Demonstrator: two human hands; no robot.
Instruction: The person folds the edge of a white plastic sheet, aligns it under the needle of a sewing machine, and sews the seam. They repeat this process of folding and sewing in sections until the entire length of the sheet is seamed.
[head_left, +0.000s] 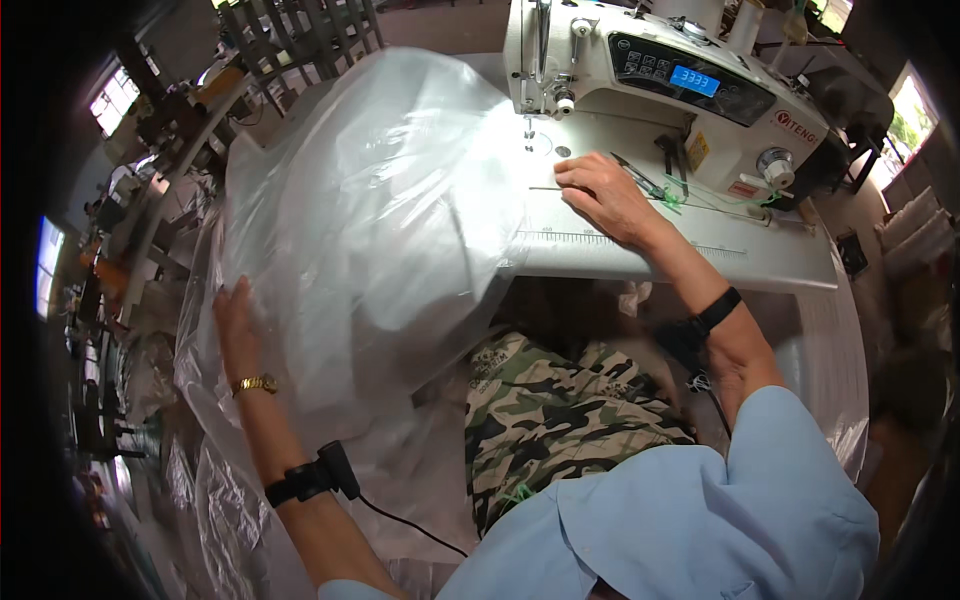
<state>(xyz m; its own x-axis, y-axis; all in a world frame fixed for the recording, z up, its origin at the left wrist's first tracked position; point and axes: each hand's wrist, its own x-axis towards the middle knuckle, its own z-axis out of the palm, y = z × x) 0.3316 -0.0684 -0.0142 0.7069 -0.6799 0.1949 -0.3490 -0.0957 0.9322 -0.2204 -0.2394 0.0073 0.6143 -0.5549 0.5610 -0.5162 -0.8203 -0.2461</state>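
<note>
A large translucent plastic sheet (350, 200), puffed up like a bag, covers the left of the sewing table and reaches the needle area. My left hand (236, 325) lies against its left side, fingers stretched upward and slightly apart. On the pale bed (590, 258) of the white sewing machine (640, 25), my right hand (608, 200) rests with fingers bent together, just right of the needle (530, 130). Whatever its fingertips may pinch is hidden. Right behind that hand are a pair of dark thread snips (637, 178) and a tangle of green thread (672, 198).
The machine's lit control panel (692, 78) faces me, with a handwheel (775, 165) at its right. A dark metal tool (672, 158) stands by the machine's arm. Camouflage fabric (560, 410) covers my lap. A cable (410, 525) trails from my left wrist strap.
</note>
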